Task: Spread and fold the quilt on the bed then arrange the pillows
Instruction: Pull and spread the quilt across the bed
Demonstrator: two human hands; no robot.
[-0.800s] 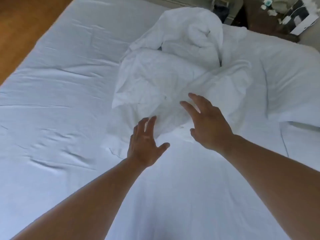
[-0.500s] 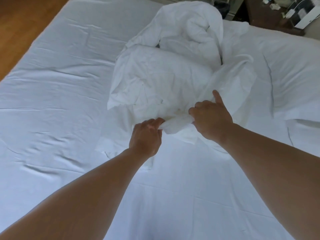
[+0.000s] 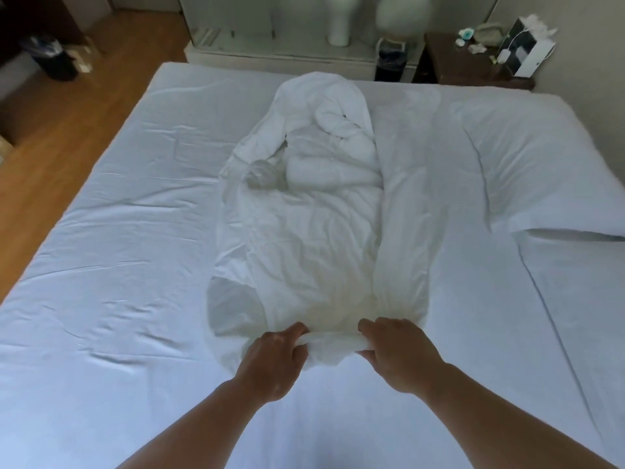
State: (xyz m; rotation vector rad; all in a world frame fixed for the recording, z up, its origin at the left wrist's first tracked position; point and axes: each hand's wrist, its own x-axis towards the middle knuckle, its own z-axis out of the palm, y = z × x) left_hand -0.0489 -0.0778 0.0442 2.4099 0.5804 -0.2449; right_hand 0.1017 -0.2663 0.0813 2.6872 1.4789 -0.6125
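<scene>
Near the middle of the bed point(image 3: 101, 265), both arms reach straight out, palms down. Left hand point(image 3: 272, 362) and right hand point(image 3: 400, 353) each clench the quilt point(image 3: 304, 231) at its near edge, side by side.

Your left hand point(image 3: 270, 362) and right hand point(image 3: 399, 355), which hovered open over the heap 0.8 s ago, are now both closed on the near edge of the crumpled white fabric quilt point(image 3: 304, 238), a short rolled stretch of hem taut between your fingers point(image 3: 296, 331). You have drawn that edge back toward yourself, so the quilt, earlier a tall bunched mound just beyond your fingers, now lies lower and stretched into a long strip running away from them, only its far end still piled up. More of the white-sheeted bed point(image 3: 101, 265) shows to either side of your fingers.
</scene>
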